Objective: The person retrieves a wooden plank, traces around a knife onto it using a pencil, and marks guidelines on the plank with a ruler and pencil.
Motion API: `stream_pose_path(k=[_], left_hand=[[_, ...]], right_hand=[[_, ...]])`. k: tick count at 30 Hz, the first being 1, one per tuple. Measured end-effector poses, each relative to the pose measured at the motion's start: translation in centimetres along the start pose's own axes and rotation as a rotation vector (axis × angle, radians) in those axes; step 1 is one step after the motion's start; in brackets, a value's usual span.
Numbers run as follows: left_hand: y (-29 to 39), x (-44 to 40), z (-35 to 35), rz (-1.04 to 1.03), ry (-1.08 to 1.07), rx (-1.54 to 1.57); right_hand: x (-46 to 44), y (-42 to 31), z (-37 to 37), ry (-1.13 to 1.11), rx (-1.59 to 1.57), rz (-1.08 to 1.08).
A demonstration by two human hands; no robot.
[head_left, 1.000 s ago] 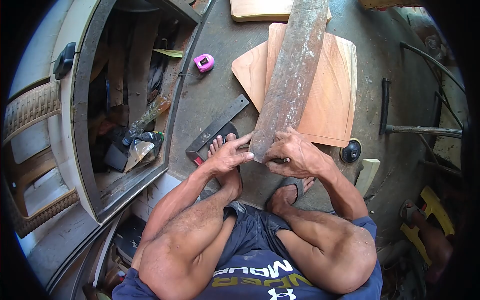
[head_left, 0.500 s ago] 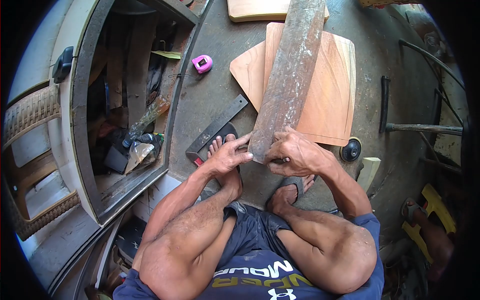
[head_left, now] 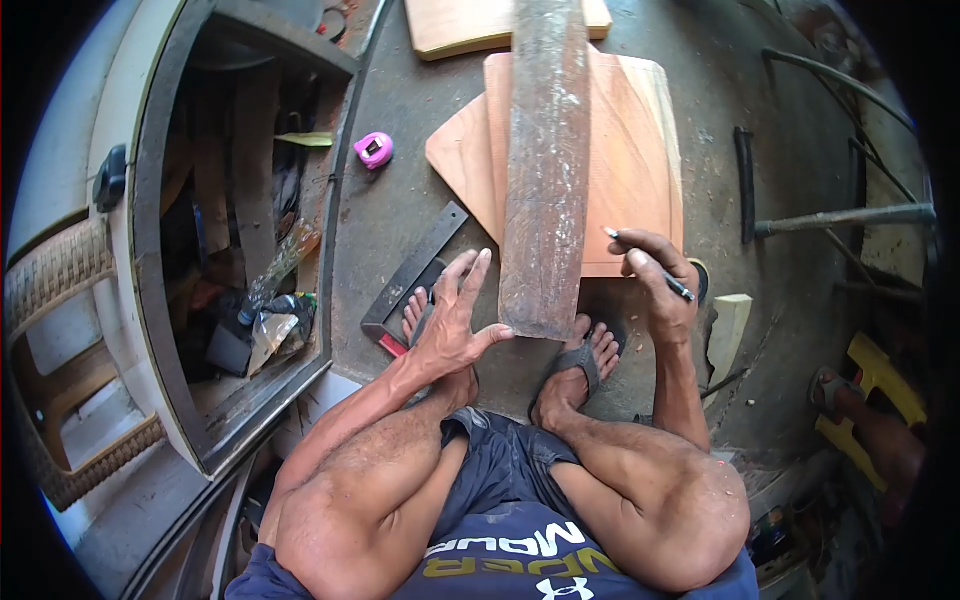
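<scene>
A long, worn wooden plank point(head_left: 547, 170) lies over two light, rounded-corner boards point(head_left: 635, 150), its near end above the floor between my feet. My left hand point(head_left: 455, 320) is at the plank's near left corner, fingers spread, thumb touching the edge. To the right of the plank, my right hand point(head_left: 657, 280) pinches a dark pen point(head_left: 677, 287), whose pale tip points left over the top board. A metal try square point(head_left: 415, 270) rests on the floor by my left foot.
A pink tape measure point(head_left: 373, 150) lies on the floor at the left, near an open cabinet frame point(head_left: 341, 200) full of scrap. Another board point(head_left: 460, 28) is at the top. A wood offcut point(head_left: 728, 338) and metal legs point(head_left: 845, 218) stand right. Someone's foot point(head_left: 832, 392) shows at lower right.
My right hand has left the plank's end and moved right with the pen. The plank now points straighter ahead. My left fingers have lifted and spread. The view has shifted slightly.
</scene>
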State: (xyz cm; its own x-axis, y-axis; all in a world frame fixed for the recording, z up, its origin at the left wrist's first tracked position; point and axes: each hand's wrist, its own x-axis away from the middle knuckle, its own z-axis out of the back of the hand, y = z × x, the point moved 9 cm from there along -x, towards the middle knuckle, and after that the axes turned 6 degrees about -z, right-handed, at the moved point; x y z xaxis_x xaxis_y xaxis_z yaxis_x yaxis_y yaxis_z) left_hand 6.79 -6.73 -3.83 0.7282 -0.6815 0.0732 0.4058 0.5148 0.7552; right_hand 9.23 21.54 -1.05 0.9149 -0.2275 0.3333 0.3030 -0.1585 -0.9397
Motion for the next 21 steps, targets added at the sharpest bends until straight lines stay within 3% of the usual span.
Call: stream_pose_path(k=[1, 5, 10, 13, 14, 18, 21], left_hand=[[0.2, -0.4, -0.5, -0.032, -0.026, -0.038], [4.2, -4.2, -2.3, -0.265, -0.154, -0.317], [6.8, -7.0, -5.6, -0.397, -0.129, -0.390], [7.7, -8.0, -6.6, -0.497, -0.096, -0.443], [7.5, -8.2, -6.6, -0.498, -0.111, -0.417], [7.5, -8.5, -6.3, -0.538, -0.137, -0.410], [7.3, -8.6, -6.3, -0.562, -0.111, -0.377]], right_hand=[[0.6, 1.1, 1.5, 0.060, -0.123, -0.039], [2.4, 1.0, 5.0, 0.280, -0.069, 0.078], [5.3, 0.2, 6.9, 0.516, -0.041, 0.055], [6.3, 0.9, 7.8, 0.591, -0.041, 0.100], [6.8, 0.9, 8.1, 0.595, 0.093, 0.123], [8.2, 1.8, 7.4, 0.628, 0.063, 0.031], [8.9, 0.9, 6.5, 0.603, 0.321, 0.096]])
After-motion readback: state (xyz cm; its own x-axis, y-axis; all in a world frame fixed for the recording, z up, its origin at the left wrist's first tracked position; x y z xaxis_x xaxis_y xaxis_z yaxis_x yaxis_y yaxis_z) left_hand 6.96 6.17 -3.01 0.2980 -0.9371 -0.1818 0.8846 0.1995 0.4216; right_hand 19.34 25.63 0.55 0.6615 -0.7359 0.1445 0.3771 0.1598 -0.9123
